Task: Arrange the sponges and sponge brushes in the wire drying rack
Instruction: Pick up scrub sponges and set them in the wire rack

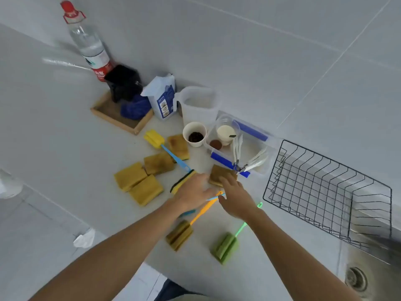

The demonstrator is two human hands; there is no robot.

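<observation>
My left hand (192, 192) hovers palm down over a yellow sponge with a green and black edge (181, 181), fingers apart. The fingertips of my right hand (236, 199) rest on a brown-stained sponge (218, 173). The tip of an orange-handled brush (204, 209) with an olive head lies between both hands, beside a light blue handle (213, 198). Near the counter's front lies a green sponge brush (225, 247). Several yellow sponges (138, 183) and a yellow-headed brush with a blue handle (154, 138) lie to the left. The black wire rack (325, 192) stands empty on the right.
Behind the sponges stand a paper cup (194, 134), a clear box with blue clips (240, 146), a white pitcher (198, 105), a bag (162, 97), a wooden tray (121, 116) and a bottle (89, 42). A steel sink (358, 276) lies under the rack's right end.
</observation>
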